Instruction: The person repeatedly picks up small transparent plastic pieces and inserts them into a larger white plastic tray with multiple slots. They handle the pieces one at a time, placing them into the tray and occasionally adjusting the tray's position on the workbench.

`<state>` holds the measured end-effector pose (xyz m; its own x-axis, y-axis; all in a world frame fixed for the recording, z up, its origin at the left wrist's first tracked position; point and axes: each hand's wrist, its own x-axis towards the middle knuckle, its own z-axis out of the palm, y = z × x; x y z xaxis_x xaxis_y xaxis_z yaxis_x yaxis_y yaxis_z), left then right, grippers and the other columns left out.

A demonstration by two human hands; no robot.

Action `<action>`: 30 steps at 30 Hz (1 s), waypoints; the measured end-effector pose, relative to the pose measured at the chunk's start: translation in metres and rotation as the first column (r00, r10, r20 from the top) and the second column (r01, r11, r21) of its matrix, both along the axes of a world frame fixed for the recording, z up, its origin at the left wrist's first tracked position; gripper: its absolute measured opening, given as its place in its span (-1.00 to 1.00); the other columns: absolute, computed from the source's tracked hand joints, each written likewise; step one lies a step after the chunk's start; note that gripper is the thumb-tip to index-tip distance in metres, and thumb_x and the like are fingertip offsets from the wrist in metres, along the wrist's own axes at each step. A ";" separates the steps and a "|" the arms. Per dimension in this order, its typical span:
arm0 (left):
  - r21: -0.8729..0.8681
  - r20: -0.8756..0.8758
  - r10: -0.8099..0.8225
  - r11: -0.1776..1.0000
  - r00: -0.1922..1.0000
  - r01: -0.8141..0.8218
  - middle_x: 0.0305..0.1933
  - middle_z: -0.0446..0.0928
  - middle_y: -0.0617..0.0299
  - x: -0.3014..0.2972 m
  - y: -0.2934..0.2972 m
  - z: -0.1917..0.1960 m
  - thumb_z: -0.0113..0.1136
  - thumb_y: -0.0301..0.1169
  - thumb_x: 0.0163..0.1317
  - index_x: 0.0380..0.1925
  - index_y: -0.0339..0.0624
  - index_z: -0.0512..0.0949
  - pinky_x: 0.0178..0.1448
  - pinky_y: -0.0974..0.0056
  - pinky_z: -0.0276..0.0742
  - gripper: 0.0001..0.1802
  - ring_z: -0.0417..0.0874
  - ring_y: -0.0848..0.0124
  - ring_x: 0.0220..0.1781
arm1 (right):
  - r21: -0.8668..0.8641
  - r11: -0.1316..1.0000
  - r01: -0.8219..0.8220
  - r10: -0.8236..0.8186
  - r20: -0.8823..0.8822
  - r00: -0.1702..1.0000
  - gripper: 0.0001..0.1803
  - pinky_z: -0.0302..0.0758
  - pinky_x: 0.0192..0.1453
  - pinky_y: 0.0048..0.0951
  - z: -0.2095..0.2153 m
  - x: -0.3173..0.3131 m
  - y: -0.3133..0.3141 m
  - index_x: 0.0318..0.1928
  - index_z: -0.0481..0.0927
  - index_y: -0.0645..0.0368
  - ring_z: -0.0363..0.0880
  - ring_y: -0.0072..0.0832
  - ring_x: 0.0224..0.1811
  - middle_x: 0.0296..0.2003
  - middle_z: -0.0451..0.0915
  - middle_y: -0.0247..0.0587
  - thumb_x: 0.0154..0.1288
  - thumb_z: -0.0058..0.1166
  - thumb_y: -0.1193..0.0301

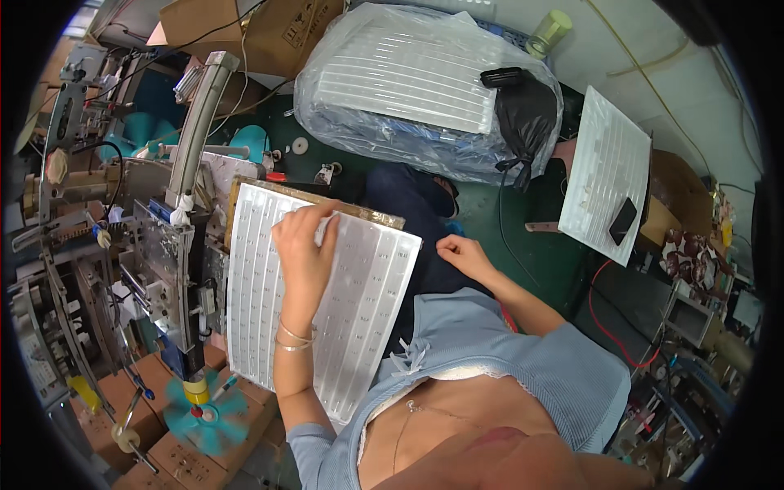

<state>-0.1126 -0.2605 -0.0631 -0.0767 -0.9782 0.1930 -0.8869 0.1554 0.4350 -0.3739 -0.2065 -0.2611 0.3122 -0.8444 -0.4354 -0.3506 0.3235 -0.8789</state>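
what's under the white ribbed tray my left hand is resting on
Beneath the white ribbed tray a brownish board shows along its far edge. The left hand and tray hide the rest.

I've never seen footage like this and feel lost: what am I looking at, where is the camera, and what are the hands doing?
The single picture comes from a wide-angle camera worn on a person's head, looking down, so the edges bend and the person's own arms enter from below. There is no robot, only two bare hands. The left hand rests on the top edge of a white ribbed plastic tray with rows of small slots, tilted over the lap. The right hand hovers loosely closed beside it, holding nothing visible. To the left stands a grey metal machine. Behind lies a clear plastic bag of similar white trays on the dark green table.
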 end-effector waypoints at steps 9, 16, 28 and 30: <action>0.108 -0.116 -0.081 0.990 0.990 0.093 -0.42 0.58 0.30 -0.061 -0.075 -0.021 0.21 -0.43 0.08 -0.26 -0.12 0.60 -0.22 0.30 0.27 -0.82 0.53 0.42 -0.42 | -0.299 0.574 0.762 -0.723 0.253 0.643 -0.80 0.40 -0.32 -0.48 0.022 0.050 -0.212 -0.27 0.55 0.23 0.48 -0.55 -0.43 -0.46 0.55 -0.28 0.25 0.05 0.33; 0.221 -0.088 -0.122 0.965 0.989 0.139 -0.44 0.59 0.30 -0.069 -0.103 -0.059 0.22 -0.41 0.06 -0.26 -0.12 0.60 -0.26 0.30 0.31 -0.80 0.57 0.39 -0.40 | -0.369 0.524 0.768 -0.844 -0.347 0.410 -0.74 0.42 -0.05 -0.24 -0.029 -0.024 -0.394 -0.18 0.59 0.07 0.57 -0.24 -0.09 -0.19 0.61 -0.17 0.17 -0.05 0.28; 0.388 0.071 -0.267 0.895 0.961 0.220 -0.41 0.58 0.29 -0.086 -0.146 -0.101 0.22 -0.28 0.08 -0.17 -0.07 0.54 -0.19 0.22 0.35 -0.71 0.60 0.33 -0.30 | 0.016 0.993 -0.119 0.034 -0.987 0.158 -0.65 0.29 0.15 -0.14 -0.046 -0.169 -0.435 -0.02 0.55 0.08 0.51 -0.27 0.08 0.02 0.54 -0.18 0.21 -0.13 0.34; 0.391 0.057 -0.292 0.886 0.955 0.247 -0.40 0.58 0.28 -0.093 -0.154 -0.105 0.22 -0.27 0.08 -0.16 -0.06 0.53 -0.17 0.21 0.36 -0.69 0.60 0.31 -0.27 | -0.009 0.994 -0.108 0.012 -0.982 0.190 -0.64 0.39 0.09 -0.16 -0.057 -0.175 -0.439 -0.02 0.53 0.09 0.51 -0.24 0.07 -0.03 0.56 -0.14 0.14 -0.04 0.34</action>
